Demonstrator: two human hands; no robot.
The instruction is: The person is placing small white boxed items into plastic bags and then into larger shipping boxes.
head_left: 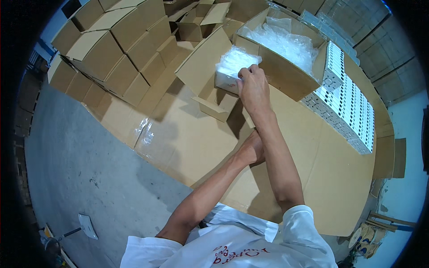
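My right hand point(253, 87) reaches forward and grips a clear plastic bag wrapped over a small white box point(230, 69), which sits inside an open small cardboard carton point(210, 73). My left hand point(254, 149) lies lower down, pressed on the flat cardboard sheet point(201, 143), partly hidden behind my right forearm; whether it holds anything cannot be seen.
A large open carton point(286, 76) holding crumpled clear plastic bags point(286, 42) stands behind. Rows of white boxes point(348, 107) lie at the right. Several closed small cartons point(111, 49) are stacked at the left. Grey concrete floor point(76, 165) lies lower left.
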